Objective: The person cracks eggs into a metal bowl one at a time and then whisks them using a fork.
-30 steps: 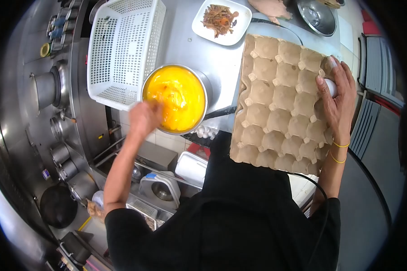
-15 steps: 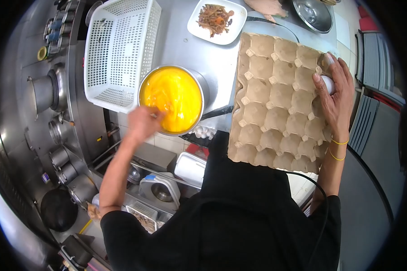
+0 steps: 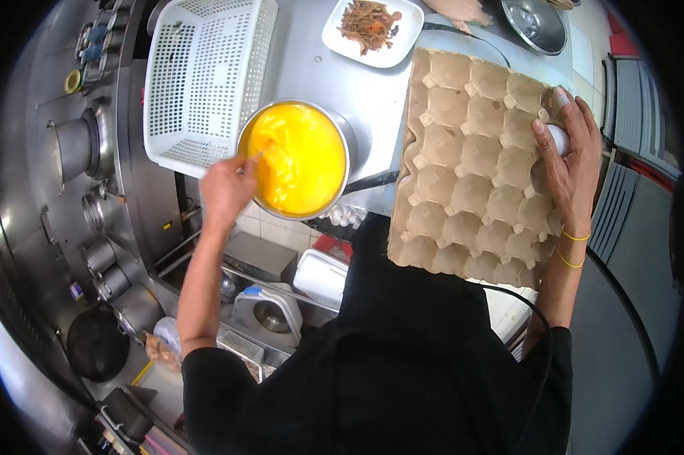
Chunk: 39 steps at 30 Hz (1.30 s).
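A round metal pot [image 3: 347, 144] holds bright yellow beaten egg [image 3: 304, 163], its surface swirled and frothy. At the pot's near left rim my left hand [image 3: 230, 188] is closed in a pinch and slightly blurred. Whatever thin thing it may hold cannot be made out. My right hand [image 3: 571, 163] is curled around a white egg [image 3: 559, 139] at the right edge of a brown cardboard egg tray [image 3: 475, 167]. The thumb and fingers touch the tray's edge. The visible cups of the tray hold no eggs.
Left of the pot stands a white perforated basket [image 3: 205, 83]. Beyond are a square white plate [image 3: 372, 54] of cooked shreds, a piece of raw meat [image 3: 461, 10] and a metal bowl [image 3: 535, 24]. Several eggshells [image 3: 347, 216] lie below the counter edge. A black cable [image 3: 535, 307] hangs near my right arm.
My left hand has moved around the pot's rim, up and to the left, and the swirl in the egg has shifted. My right hand keeps its hold on the egg. The view has tilted slightly.
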### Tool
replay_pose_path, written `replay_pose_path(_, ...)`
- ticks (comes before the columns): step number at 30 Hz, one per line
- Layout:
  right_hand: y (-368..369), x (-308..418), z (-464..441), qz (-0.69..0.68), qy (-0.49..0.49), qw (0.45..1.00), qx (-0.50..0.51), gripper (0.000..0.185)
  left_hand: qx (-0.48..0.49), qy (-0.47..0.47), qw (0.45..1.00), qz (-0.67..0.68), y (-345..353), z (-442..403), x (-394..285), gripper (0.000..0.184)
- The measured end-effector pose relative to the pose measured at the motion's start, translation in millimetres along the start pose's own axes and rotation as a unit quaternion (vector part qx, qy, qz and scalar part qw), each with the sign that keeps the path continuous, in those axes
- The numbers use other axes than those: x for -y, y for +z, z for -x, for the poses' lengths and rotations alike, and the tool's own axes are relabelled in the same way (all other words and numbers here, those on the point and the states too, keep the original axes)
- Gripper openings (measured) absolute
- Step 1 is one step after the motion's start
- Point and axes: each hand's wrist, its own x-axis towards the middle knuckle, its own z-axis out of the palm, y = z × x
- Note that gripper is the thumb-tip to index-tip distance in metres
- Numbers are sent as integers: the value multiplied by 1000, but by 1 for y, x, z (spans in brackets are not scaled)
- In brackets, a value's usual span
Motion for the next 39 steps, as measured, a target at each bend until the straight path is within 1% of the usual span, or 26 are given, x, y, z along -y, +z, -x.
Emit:
replay_pose_path(1,1,-2,0,5,-1,1000,2,55,35,65,991,-112,11,10,-3,29)
replay_pose_path(3,-1,-5,-2,18,-4,1000,-1,55,103,172,977,-67,4,24,-10,31)
replay_pose_path(4,-2,-5,-3,20,-6,1000,-2,55,102,65,993,4,-5,13,-9,31)
replay_pose_path(5,-2,-4,-2,20,-8,1000,2,55,101,-47,991,74,-12,3,-5,32)
replay_pose_path(6,-1,-3,0,16,-5,1000,8,55,20,-6,999,42,-7,-3,1,32)
replay_pose_path(7,-1,-3,0,14,-2,1000,9,55,34,26,995,-89,8,4,0,33)
replay_pose_path(9,-1,-5,-1,15,-1,1000,6,55,111,183,974,-74,11,22,-4,35)
replay_pose_path(11,-1,-6,-1,10,-7,1000,6,55,95,-16,994,60,-7,5,-5,33)
replay_pose_path(12,0,-5,0,9,-5,1000,8,55,57,-44,997,28,-9,-6,-6,33)
replay_pose_path(13,-1,-2,1,10,-1,1000,9,55,12,26,999,-45,8,3,-1,34)
replay_pose_path(15,-1,-4,-3,14,-1,1000,0,55,112,166,978,-64,12,19,-3,34)
replay_pose_path(17,0,-5,-1,11,-6,1000,2,55,78,15,995,58,-4,3,-2,32)
replay_pose_path(18,-1,-5,0,9,-5,1000,7,55,43,-36,998,30,-9,-8,-3,30)
replay_pose_path(19,-1,-3,0,7,-3,1000,8,55,19,0,999,-42,6,-2,1,31)
replay_pose_path(21,-2,-4,-3,12,-3,1000,4,55,117,134,978,-104,9,19,-4,32)
replay_pose_path(23,-2,-4,-3,12,-10,1000,8,55,120,9,992,44,-5,12,-6,32)
replay_pose_path(24,-3,-3,-3,11,-11,1000,15,54,88,-69,992,52,-16,-1,-11,31)
replay_pose_path(25,-4,0,-2,13,-8,1000,17,54,8,-32,999,1,0,0,-1,32)
replay_pose_path(27,-7,0,-6,16,-2,1000,6,54,126,165,977,-55,9,25,-5,30)
replay_pose_path(28,-7,1,-6,10,2,1000,6,54,118,91,989,-12,-5,20,-11,28)
replay_pose_path(29,-6,4,-3,-1,5,1000,12,54,126,-78,986,77,-16,9,-13,28)
replay_pose_path(31,-3,3,-2,-4,6,1000,17,55,42,-28,998,-46,0,5,-6,32)
replay_pose_path(34,-4,0,-1,21,-1,1000,13,55,152,71,985,-38,-3,24,-16,33)
replay_pose_path(35,-4,1,-2,12,1,1000,10,55,144,-22,988,48,-15,15,-18,32)
replay_pose_path(37,-2,2,-1,-8,10,1000,3,55,39,-34,999,-17,-3,2,-11,32)
replay_pose_path(39,-2,-3,-2,3,3,1000,5,54,141,84,984,-69,4,25,-19,32)
